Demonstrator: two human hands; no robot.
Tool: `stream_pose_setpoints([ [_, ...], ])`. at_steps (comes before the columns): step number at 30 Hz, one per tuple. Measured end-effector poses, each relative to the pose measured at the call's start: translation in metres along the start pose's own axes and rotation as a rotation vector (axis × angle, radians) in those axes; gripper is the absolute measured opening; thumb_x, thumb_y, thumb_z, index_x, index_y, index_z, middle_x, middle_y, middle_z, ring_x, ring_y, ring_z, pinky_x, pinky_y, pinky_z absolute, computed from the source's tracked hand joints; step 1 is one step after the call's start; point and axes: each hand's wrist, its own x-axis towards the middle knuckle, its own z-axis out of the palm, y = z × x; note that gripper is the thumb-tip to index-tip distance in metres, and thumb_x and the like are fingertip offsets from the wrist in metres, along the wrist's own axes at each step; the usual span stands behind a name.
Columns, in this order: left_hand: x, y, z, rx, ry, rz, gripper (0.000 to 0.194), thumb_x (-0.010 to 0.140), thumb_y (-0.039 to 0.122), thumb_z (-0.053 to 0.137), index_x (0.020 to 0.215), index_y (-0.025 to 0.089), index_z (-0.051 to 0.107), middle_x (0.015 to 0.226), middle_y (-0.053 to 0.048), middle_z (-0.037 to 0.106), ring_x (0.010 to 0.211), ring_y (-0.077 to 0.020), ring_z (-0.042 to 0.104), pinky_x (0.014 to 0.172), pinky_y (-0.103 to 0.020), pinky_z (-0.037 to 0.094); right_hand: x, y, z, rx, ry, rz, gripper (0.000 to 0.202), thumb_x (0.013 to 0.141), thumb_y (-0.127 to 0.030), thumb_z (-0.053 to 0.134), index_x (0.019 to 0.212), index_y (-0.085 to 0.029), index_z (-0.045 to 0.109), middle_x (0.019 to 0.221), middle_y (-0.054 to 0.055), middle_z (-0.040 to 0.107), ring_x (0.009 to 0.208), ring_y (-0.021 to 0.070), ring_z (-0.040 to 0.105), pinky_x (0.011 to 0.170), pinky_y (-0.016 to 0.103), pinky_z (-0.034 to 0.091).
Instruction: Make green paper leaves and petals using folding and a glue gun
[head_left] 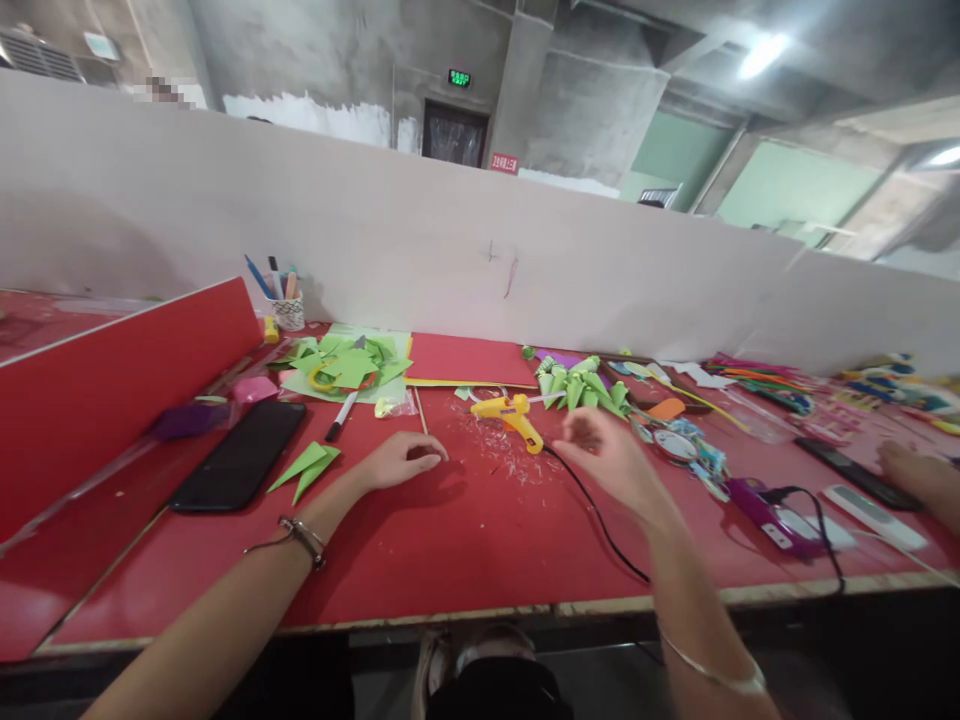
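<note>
Above the red tabletop, my left hand [397, 462] has loosely bent fingers with the thumb apart, and nothing shows in it. A thin stick [421, 410] lies just beyond its fingers. My right hand [604, 455] is slightly blurred, its fingers curled; whether they hold anything is unclear. Left of it lies a yellow hot glue gun [514, 415] with a black cord [600, 520], among scattered glue strings [517, 458]. Green folded paper cones [581, 385] are bunched just beyond my right hand. Two loose green paper cones [306, 465] rest left of my left hand.
A black phone [238, 455], a marker [341, 416] and green paper pieces [349, 362] lie left. Red card [472, 360] is at the back by a white partition [420, 250]. Right are a purple device [776, 515], a remote [874, 515] and another person's hand [919, 475].
</note>
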Motion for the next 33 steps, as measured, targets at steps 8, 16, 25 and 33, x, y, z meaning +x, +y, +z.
stream_pose_setpoints([
  [8, 0.002, -0.01, -0.002, 0.197, 0.073, -0.003, 0.028, 0.081, 0.033, 0.042, 0.088, 0.015, 0.062, 0.083, -0.005, 0.066, 0.073, -0.0146, 0.057, 0.068, -0.024, 0.041, 0.042, 0.032, 0.07, -0.119, -0.116, 0.123, 0.034, 0.077, -0.03, 0.049, 0.107, -0.014, 0.054, 0.102, 0.009, 0.062, 0.093, 0.0208, 0.058, 0.08, 0.032, 0.043],
  [16, 0.004, -0.014, -0.002, 0.303, 0.063, 0.03, 0.024, 0.081, 0.028, 0.041, 0.081, 0.017, 0.063, 0.08, -0.004, 0.065, 0.071, -0.0141, 0.056, 0.067, -0.023, 0.039, 0.024, 0.071, 0.03, -0.205, -0.072, 0.178, 0.037, 0.076, -0.034, 0.05, 0.105, -0.013, 0.057, 0.095, 0.01, 0.065, 0.086, 0.0234, 0.06, 0.073, 0.032, 0.044],
  [25, 0.004, -0.016, -0.003, 0.342, 0.063, 0.032, 0.025, 0.08, 0.027, 0.041, 0.081, 0.017, 0.063, 0.079, -0.004, 0.066, 0.07, -0.0142, 0.057, 0.065, -0.023, 0.039, 0.004, 0.107, 0.001, -0.349, 0.027, 0.212, 0.036, 0.076, -0.036, 0.044, 0.1, -0.013, 0.057, 0.084, 0.008, 0.064, 0.076, 0.0218, 0.06, 0.068, 0.031, 0.044],
  [33, 0.004, -0.015, -0.002, 0.353, 0.071, 0.045, 0.025, 0.081, 0.027, 0.041, 0.079, 0.017, 0.063, 0.079, -0.004, 0.066, 0.069, -0.0136, 0.056, 0.065, -0.022, 0.038, 0.005, 0.088, -0.019, -0.639, -0.037, 0.236, 0.015, 0.067, -0.029, 0.06, 0.072, -0.016, 0.06, 0.083, 0.015, 0.06, 0.084, 0.0266, 0.057, 0.07, 0.034, 0.041],
])
